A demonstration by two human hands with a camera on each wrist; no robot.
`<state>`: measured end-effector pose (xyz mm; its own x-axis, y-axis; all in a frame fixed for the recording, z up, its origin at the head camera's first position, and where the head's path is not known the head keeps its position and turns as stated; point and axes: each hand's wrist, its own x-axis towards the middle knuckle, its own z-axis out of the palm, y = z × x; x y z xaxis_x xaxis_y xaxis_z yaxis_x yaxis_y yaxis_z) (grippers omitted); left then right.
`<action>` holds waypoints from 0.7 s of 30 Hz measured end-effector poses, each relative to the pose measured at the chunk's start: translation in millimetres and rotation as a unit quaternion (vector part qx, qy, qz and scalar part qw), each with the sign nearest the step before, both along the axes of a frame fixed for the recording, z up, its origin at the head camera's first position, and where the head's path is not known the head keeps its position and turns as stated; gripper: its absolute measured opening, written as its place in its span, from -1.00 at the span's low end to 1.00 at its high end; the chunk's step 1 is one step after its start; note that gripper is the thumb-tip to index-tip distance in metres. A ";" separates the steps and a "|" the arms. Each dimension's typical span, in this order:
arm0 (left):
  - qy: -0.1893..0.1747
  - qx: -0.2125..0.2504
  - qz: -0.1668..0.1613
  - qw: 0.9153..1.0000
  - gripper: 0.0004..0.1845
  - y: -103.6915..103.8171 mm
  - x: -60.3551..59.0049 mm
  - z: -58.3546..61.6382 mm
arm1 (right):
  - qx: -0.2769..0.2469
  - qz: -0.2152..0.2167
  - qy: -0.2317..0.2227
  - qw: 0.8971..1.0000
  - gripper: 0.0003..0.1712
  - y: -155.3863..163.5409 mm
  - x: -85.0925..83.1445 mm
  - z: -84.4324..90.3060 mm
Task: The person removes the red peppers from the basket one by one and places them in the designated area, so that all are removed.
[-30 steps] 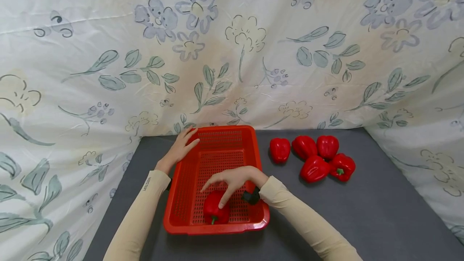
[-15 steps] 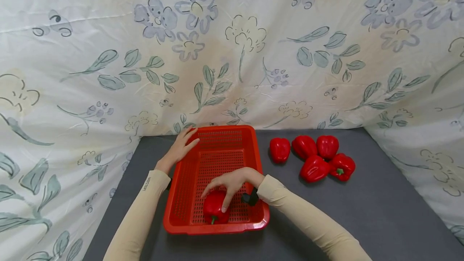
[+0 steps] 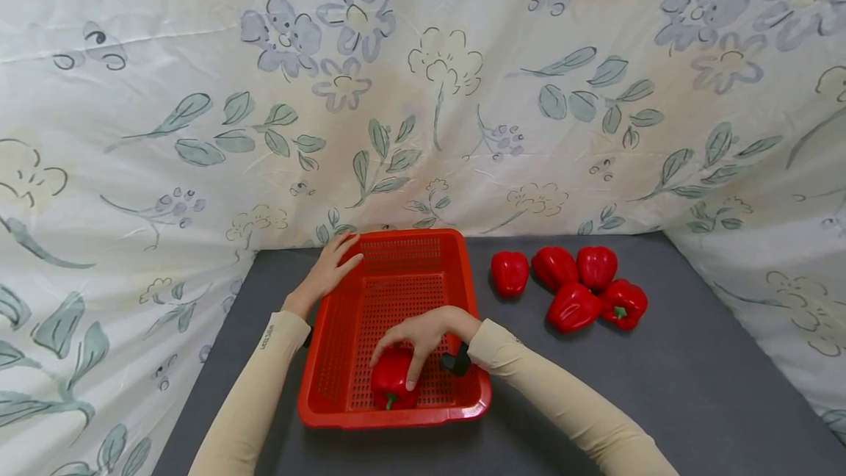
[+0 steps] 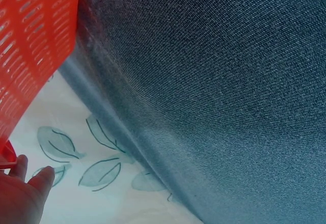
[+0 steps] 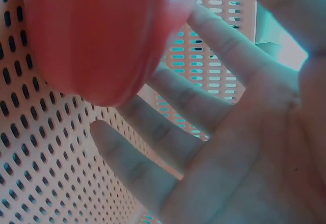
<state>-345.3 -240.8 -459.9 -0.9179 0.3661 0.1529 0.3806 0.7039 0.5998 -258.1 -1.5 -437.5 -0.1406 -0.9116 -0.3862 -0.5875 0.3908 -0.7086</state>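
Note:
A red bell pepper [image 3: 390, 377] lies in the near part of a red plastic basket [image 3: 405, 300], its green stem toward me. My right hand [image 3: 426, 333] holds it from above, thumb on its right side and fingers on its left. In the right wrist view, the fingertips lie against the smooth pepper [image 5: 107, 40]. At the basket's far left corner my left hand [image 3: 324, 274] rests on the rim, fingers mostly straight. The left wrist view shows its fingertips beside the outer rim, below the slotted basket wall [image 4: 38, 46].
Several red bell peppers [image 3: 575, 307] lie grouped on the dark grey table [image 3: 661, 388] to the right of the basket. One more pepper [image 3: 510, 275] sits between that group and the basket. A flowered white cloth [image 3: 463, 94] hangs behind the table.
My right thumb and fingers have closed in around the bell pepper in the basket. The left hand and the other peppers have stayed in place.

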 end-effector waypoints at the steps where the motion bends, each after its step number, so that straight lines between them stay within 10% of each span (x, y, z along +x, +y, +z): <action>1: -0.001 0.000 0.001 1.000 -0.33 -0.1 -0.1 -0.3 | 0.001 -0.002 0.004 1.000 -0.26 0.3 0.3 0.6; 21: -0.003 0.002 0.001 1.000 -0.34 -0.2 1.5 0.6 | -0.109 -0.053 0.037 0.992 -0.23 21.1 2.2 35.2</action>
<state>-343.8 -241.0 -459.3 -0.9196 0.3633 0.1496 0.3757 0.7018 0.6052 -255.9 19.5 -402.2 -0.2605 -0.9511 -0.1660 -0.6047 0.2948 -0.7399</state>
